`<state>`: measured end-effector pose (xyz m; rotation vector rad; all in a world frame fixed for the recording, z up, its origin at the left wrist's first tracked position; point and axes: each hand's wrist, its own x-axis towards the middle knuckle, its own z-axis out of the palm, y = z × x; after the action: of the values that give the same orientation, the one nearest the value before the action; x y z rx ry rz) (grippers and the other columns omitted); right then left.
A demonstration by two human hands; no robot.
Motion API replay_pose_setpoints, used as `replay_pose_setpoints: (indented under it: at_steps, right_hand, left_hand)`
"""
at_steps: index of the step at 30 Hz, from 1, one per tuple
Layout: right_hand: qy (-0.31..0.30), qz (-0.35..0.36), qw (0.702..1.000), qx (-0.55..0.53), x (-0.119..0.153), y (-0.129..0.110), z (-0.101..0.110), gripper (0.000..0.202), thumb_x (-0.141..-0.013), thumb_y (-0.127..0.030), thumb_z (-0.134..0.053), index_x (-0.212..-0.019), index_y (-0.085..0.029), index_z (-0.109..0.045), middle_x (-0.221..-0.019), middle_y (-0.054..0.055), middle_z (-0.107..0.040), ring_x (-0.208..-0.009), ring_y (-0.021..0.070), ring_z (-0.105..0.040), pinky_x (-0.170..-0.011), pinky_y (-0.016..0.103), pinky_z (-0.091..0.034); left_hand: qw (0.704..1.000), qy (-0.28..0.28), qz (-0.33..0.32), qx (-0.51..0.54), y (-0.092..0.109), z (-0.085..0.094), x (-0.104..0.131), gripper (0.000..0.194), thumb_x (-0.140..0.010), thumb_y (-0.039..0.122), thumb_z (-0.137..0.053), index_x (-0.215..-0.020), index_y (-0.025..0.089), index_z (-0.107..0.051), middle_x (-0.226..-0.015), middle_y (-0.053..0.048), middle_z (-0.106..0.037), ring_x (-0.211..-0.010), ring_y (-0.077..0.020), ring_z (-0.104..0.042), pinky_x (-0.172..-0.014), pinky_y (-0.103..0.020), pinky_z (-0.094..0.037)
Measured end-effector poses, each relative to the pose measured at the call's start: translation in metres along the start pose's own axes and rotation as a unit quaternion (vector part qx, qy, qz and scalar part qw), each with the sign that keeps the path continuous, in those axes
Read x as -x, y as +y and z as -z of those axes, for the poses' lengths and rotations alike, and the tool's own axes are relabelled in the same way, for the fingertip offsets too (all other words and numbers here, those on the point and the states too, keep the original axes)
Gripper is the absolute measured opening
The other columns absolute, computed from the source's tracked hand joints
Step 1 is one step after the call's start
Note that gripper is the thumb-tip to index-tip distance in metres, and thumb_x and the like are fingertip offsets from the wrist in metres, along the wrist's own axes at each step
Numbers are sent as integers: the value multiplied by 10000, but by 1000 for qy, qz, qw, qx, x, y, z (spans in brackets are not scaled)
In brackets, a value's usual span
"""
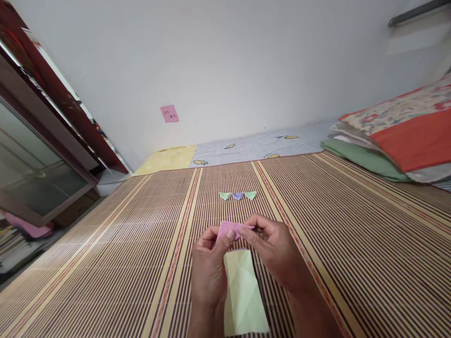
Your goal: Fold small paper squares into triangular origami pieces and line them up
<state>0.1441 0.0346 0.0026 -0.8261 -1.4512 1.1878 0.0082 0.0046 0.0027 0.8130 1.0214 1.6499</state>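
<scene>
A folded piece of pink paper (229, 228) is held between both hands above the striped mat. My left hand (211, 253) pinches its left side, thumb on top. At its right end, my right hand (269, 244) grips the paper between thumb and fingers. Below the hands lies a creased pale yellow-green paper strip (244, 293), partly behind my left wrist. Farther off, three small folded paper triangles sit in a row: a green one (225, 195), a purple one (238, 195) and another green one (250, 195).
The striped mat (123, 244) spreads under everything, with a checked cloth (246, 148) along the wall. Folded bedding (416, 136) is stacked at the right. A pink note (169, 113) sticks to the wall. At the left stands a glass-panelled frame (31, 159).
</scene>
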Motion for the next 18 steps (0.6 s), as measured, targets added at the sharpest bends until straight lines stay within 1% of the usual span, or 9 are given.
replay_pose_setpoints:
  at_steps: [3,5,8,10,12,13,15,16,18]
  right_hand:
    - [-5,2,1000,17,0,1,2,205,-902,-328,-683,-764,-180,-653,-667,-26,-565,-624,132,-510,-563,252,-400]
    - [3,10,1000,29,0,0,5,184,-893,-311,-684,-768,-178,-662,-678,-18,-583,-639,139,-529,-578,258,-411]
    - [55,21,998,37,0,-1,8,208,-912,-320,-656,-758,-180,-655,-650,-24,-552,-598,130,-489,-548,255,-384]
    - [100,23,994,28,0,-2,10,236,-933,-349,-631,-764,-185,-644,-641,-26,-521,-577,127,-457,-532,256,-372]
    - [117,25,993,3,-1,-3,9,240,-951,-388,-607,-823,-190,-654,-702,-4,-567,-623,141,-496,-574,265,-417]
    - [108,24,994,-13,-1,-3,7,234,-950,-401,-609,-857,-192,-661,-746,11,-600,-663,151,-530,-609,272,-445]
    - [66,17,997,-39,-1,-3,3,217,-929,-402,-640,-881,-192,-667,-790,22,-633,-714,162,-570,-651,281,-470]
    - [45,14,998,-43,-1,-3,1,209,-916,-392,-659,-862,-190,-666,-771,15,-628,-708,161,-570,-643,277,-464]
    - [28,10,999,-32,-1,-2,-3,219,-919,-369,-659,-800,-185,-650,-701,-9,-581,-657,146,-535,-597,263,-428]
  left_hand:
    - [997,-47,12,-64,4,5,1,180,-753,275,-846,-755,154,-713,-727,-8,-686,-720,-131,-609,-707,-238,-481]
    - [995,-57,13,-87,6,7,2,199,-757,274,-846,-734,153,-690,-718,-8,-681,-700,-126,-597,-680,-230,-472]
    - [996,-42,19,-71,2,5,4,234,-756,279,-848,-689,157,-659,-665,13,-642,-631,-101,-548,-609,-205,-434]
    - [998,-28,22,-53,-2,1,5,225,-760,276,-845,-695,163,-663,-661,21,-632,-631,-98,-544,-610,-203,-430]
    - [999,-7,15,-29,-6,-4,6,211,-762,277,-845,-710,166,-674,-675,22,-632,-646,-98,-542,-635,-209,-437]
    - [1000,4,9,-18,-8,-6,6,210,-760,280,-846,-712,166,-677,-677,22,-629,-649,-99,-537,-644,-212,-439]
    - [1000,16,-3,-1,-9,-8,6,209,-753,289,-850,-718,164,-686,-677,19,-622,-652,-102,-528,-651,-219,-438]
    - [1000,12,-6,2,-9,-9,6,211,-757,297,-847,-718,161,-690,-674,17,-618,-652,-103,-525,-649,-220,-436]
    - [1000,-7,-9,-6,-8,-9,5,225,-785,324,-823,-714,155,-694,-670,11,-612,-645,-105,-521,-638,-222,-433]
